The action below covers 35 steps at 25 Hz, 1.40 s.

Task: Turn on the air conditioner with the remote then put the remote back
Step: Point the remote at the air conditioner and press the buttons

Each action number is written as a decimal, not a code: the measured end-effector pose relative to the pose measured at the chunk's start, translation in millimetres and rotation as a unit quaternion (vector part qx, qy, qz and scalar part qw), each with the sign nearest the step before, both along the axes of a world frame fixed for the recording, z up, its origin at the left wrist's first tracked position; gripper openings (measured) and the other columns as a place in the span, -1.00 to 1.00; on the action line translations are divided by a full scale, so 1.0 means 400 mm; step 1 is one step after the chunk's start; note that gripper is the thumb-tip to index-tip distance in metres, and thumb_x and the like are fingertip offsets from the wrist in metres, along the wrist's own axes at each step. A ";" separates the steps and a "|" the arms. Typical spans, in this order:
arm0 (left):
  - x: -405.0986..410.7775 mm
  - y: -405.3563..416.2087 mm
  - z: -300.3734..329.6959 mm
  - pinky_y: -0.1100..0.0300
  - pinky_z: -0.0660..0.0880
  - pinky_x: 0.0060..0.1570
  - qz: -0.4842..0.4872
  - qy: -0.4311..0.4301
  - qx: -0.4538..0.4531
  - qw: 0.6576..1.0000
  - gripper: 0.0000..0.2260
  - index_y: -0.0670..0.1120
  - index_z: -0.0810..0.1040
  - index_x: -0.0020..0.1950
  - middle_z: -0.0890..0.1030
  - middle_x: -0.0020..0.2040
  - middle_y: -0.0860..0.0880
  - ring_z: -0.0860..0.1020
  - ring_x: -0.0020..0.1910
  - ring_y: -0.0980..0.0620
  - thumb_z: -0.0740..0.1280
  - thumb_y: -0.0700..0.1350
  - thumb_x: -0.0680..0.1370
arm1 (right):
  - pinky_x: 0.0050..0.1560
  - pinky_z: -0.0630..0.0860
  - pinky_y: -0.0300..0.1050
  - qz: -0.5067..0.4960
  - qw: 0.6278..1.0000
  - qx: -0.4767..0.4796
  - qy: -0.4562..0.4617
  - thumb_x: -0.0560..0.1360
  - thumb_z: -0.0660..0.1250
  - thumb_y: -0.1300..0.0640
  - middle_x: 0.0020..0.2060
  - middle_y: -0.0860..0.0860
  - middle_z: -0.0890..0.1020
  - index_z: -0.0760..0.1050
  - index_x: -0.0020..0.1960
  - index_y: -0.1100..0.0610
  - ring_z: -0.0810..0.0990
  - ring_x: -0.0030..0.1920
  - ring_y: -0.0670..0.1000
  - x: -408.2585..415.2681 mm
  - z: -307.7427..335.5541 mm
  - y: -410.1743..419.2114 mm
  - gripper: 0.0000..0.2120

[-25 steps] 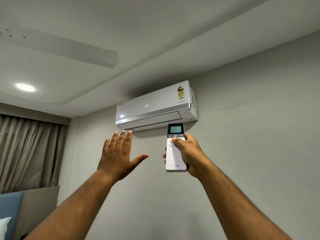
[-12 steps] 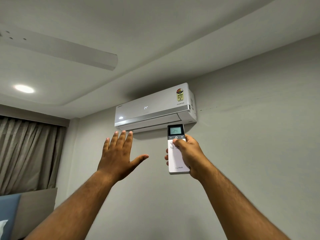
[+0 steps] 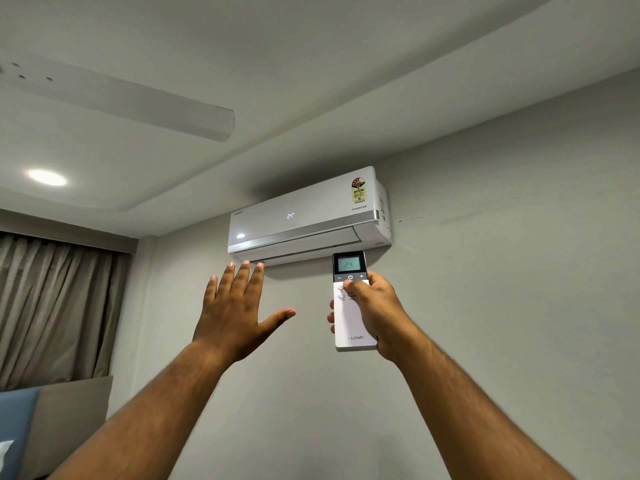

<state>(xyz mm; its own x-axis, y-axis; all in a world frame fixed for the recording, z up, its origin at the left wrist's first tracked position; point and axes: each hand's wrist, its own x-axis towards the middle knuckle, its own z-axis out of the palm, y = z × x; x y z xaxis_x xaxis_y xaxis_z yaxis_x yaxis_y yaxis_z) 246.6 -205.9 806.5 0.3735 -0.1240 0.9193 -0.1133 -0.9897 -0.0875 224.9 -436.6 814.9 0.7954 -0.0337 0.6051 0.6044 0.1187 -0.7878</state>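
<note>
The right hand [image 3: 377,311] grips the remote [image 3: 353,306] upright, display end up. The thumb lies across the front face just below the power button row; the other fingers wrap behind the body, with their tips showing past its left edge. The lower end of the remote, marked with a brand name, sits against the heel of the palm. The remote display reads 24.

The left hand [image 3: 235,313] is raised with nothing in it — palm toward the wall [image 3: 502,289], four fingers extended and close together, thumb spread out to the right toward the remote but apart from it.

The air conditioner [image 3: 308,216] is mounted high on the wall, directly above both sets of fingertips. Its front panel shows 24°, and a small white light glows at the panel's lower left. The left fingertips reach up to the unit's lower edge as seen from the head camera; whether they touch it cannot be told. The top of the remote overlaps the same lower edge, right of centre.

Left of the left hand hang curtains [image 3: 59,306]; above them a round ceiling light [image 3: 46,177] is lit — a ceiling fan blade [image 3: 138,105] crosses the ceiling nearby.
</note>
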 end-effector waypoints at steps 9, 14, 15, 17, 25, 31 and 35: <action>-0.011 0.013 0.004 -0.11 -0.12 0.47 0.012 -0.006 -0.002 1.000 -0.02 -0.04 -0.10 0.54 -0.01 0.58 -0.12 -0.10 0.55 -0.13 -0.29 0.55 0.29 | -0.37 0.65 0.00 -0.005 1.000 -0.003 0.002 0.57 0.26 0.11 -0.14 0.21 0.69 0.40 0.19 0.09 0.72 -0.38 0.12 0.003 0.000 0.015 -0.79; -0.014 0.018 0.001 -0.11 -0.13 0.47 0.018 -0.007 -0.007 1.000 -0.03 -0.03 -0.11 0.54 -0.04 0.58 -0.12 -0.11 0.55 -0.13 -0.29 0.55 0.29 | -0.34 0.68 0.05 -0.004 1.000 -0.008 0.008 0.55 0.20 0.15 -0.15 0.21 0.69 0.41 0.14 0.09 0.72 -0.37 0.12 -0.004 0.002 0.022 -0.82; -0.014 0.019 -0.001 -0.11 -0.14 0.47 0.017 -0.007 -0.009 1.000 -0.02 -0.03 -0.11 0.54 -0.04 0.58 -0.13 -0.12 0.55 -0.13 -0.30 0.55 0.29 | -0.34 0.68 0.04 -0.006 1.000 -0.010 0.009 0.55 0.20 0.15 -0.15 0.21 0.69 0.41 0.14 0.09 0.72 -0.37 0.12 -0.005 0.002 0.024 -0.82; -0.013 0.019 -0.003 -0.11 -0.14 0.47 0.018 -0.005 -0.010 1.000 -0.02 -0.03 -0.11 0.54 -0.05 0.58 -0.13 -0.12 0.55 -0.13 -0.31 0.55 0.28 | -0.35 0.67 0.03 -0.005 1.000 -0.009 0.008 0.55 0.19 0.16 -0.16 0.21 0.68 0.40 0.15 0.10 0.71 -0.38 0.12 -0.007 0.002 0.026 -0.82; -0.014 0.025 -0.007 -0.12 -0.14 0.47 0.016 -0.006 -0.014 1.000 -0.02 -0.04 -0.11 0.54 -0.06 0.58 -0.13 -0.12 0.55 -0.14 -0.29 0.55 0.29 | -0.26 0.69 0.08 -0.010 1.000 -0.014 0.010 0.55 0.19 0.16 -0.10 0.24 0.68 0.40 0.18 0.11 0.71 -0.34 0.15 -0.005 0.000 0.038 -0.79; -0.014 0.034 -0.010 -0.14 -0.14 0.47 0.021 -0.004 -0.019 1.000 -0.02 -0.04 -0.10 0.54 -0.06 0.58 -0.14 -0.12 0.55 -0.16 -0.30 0.54 0.28 | -0.29 0.69 0.06 -0.016 1.000 -0.014 0.013 0.55 0.19 0.15 -0.09 0.25 0.68 0.40 0.16 0.11 0.71 -0.36 0.14 0.003 -0.001 0.053 -0.80; -0.008 0.042 -0.015 -0.15 -0.12 0.47 0.029 -0.006 -0.022 0.999 -0.02 -0.04 -0.09 0.54 -0.06 0.58 -0.14 -0.11 0.55 -0.16 -0.30 0.54 0.28 | -0.29 0.69 0.08 -0.017 1.000 -0.013 0.015 0.54 0.19 0.15 -0.10 0.25 0.68 0.40 0.15 0.11 0.71 -0.38 0.14 0.009 -0.004 0.060 -0.80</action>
